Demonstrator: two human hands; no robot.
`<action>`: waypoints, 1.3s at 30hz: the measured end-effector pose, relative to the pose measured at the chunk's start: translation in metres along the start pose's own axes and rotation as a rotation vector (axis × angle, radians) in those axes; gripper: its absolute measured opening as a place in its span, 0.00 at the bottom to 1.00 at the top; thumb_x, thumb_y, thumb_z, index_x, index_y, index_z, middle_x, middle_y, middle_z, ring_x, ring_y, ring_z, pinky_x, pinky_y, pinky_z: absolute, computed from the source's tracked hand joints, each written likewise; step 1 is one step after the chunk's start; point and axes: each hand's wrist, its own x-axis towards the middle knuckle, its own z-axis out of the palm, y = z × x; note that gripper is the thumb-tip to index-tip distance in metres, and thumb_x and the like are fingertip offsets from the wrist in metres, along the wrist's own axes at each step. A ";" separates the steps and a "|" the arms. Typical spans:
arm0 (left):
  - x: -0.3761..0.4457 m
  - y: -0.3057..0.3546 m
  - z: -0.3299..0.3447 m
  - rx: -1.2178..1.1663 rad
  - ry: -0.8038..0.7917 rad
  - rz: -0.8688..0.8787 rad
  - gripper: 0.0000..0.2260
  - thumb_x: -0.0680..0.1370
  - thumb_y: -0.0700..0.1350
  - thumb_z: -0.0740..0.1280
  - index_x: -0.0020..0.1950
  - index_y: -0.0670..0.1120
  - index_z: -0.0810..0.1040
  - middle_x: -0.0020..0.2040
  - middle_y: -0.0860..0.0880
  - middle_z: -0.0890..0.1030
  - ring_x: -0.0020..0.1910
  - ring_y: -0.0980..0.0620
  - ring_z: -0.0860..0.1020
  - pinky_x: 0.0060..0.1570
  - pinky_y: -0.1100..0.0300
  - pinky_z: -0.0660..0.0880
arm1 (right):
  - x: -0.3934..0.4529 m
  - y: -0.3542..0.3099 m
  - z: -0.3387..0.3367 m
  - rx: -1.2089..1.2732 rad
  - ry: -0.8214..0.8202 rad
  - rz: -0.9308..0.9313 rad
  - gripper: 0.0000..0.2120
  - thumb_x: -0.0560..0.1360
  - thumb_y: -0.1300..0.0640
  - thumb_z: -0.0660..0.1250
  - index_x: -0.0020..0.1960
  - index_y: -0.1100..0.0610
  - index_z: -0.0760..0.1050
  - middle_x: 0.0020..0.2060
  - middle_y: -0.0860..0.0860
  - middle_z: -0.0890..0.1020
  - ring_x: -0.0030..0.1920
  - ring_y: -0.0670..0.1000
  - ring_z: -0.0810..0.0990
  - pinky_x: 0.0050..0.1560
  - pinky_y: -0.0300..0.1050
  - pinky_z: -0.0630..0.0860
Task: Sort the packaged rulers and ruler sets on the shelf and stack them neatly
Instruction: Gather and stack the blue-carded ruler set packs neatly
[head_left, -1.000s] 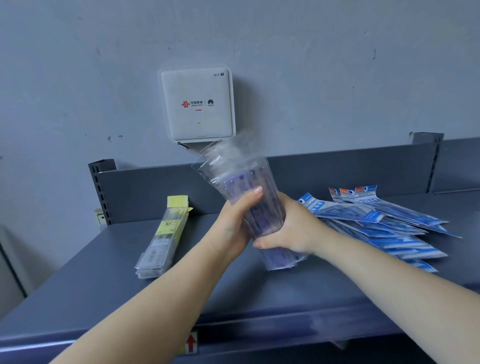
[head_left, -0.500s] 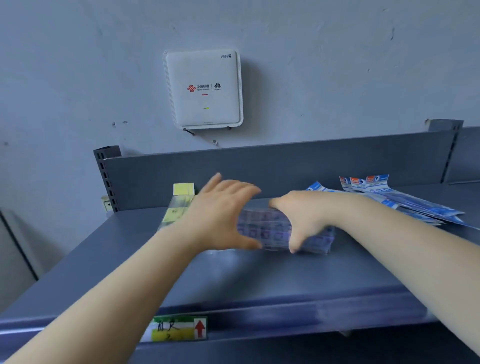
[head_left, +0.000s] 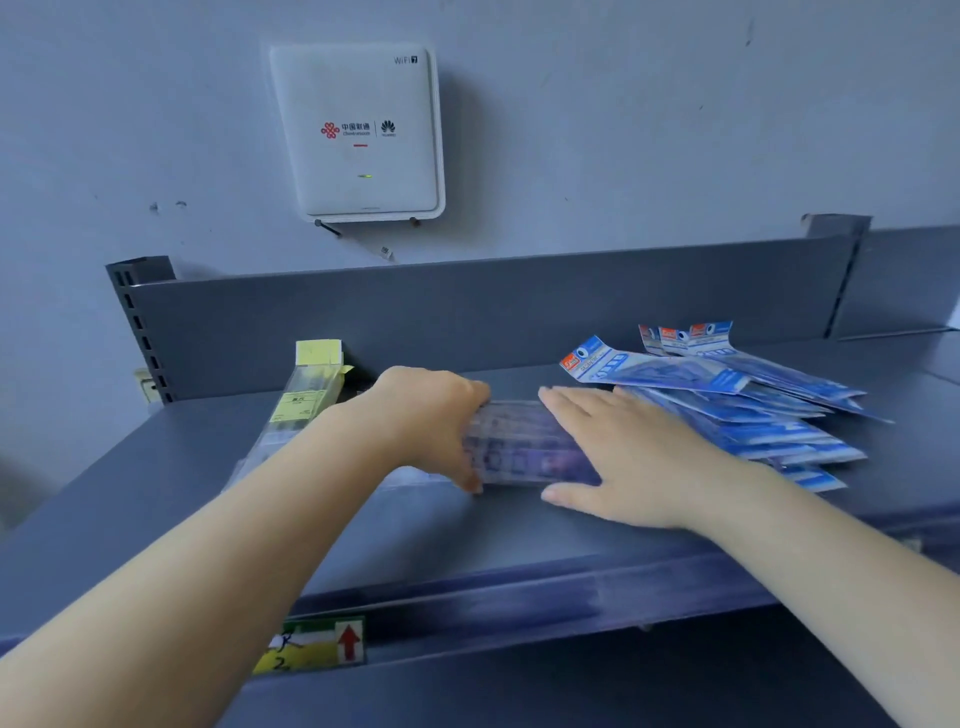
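Purple ruler packs (head_left: 524, 449) are lying flat as a stack in the middle of the grey shelf (head_left: 156, 483), sandwiched between both hands. Left hand (head_left: 431, 415) has its fingers curled over the stack's left end, thumb at the front edge, so it's gripping it. Right hand (head_left: 618, 457) is flat, fingers straight and together, pressing down on the right end. Yellow-label ruler stack (head_left: 301, 410) sits toward the back left corner; the blue ruler sets (head_left: 727, 400) are a messy fanned pile on the right side. White WiFi router (head_left: 358, 132) hangs on the wall above.
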 end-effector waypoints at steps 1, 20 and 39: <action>0.000 0.001 0.001 -0.014 -0.024 0.009 0.25 0.65 0.63 0.72 0.53 0.51 0.69 0.41 0.56 0.71 0.40 0.51 0.70 0.37 0.60 0.65 | 0.000 0.000 0.001 0.016 0.022 0.028 0.40 0.74 0.35 0.57 0.77 0.52 0.44 0.77 0.46 0.51 0.76 0.47 0.51 0.74 0.44 0.48; -0.025 -0.002 0.018 -0.307 0.445 0.008 0.39 0.65 0.72 0.51 0.68 0.51 0.69 0.64 0.54 0.75 0.62 0.50 0.74 0.60 0.55 0.70 | 0.027 0.009 0.003 0.131 -0.157 0.011 0.33 0.67 0.34 0.66 0.66 0.48 0.64 0.56 0.46 0.73 0.57 0.51 0.73 0.55 0.48 0.71; -0.027 0.020 0.040 -0.129 0.129 0.003 0.29 0.76 0.62 0.59 0.71 0.47 0.62 0.69 0.50 0.70 0.67 0.48 0.69 0.67 0.56 0.61 | 0.018 0.003 -0.001 0.047 -0.090 -0.050 0.41 0.70 0.35 0.64 0.75 0.49 0.52 0.70 0.45 0.65 0.69 0.49 0.64 0.67 0.45 0.61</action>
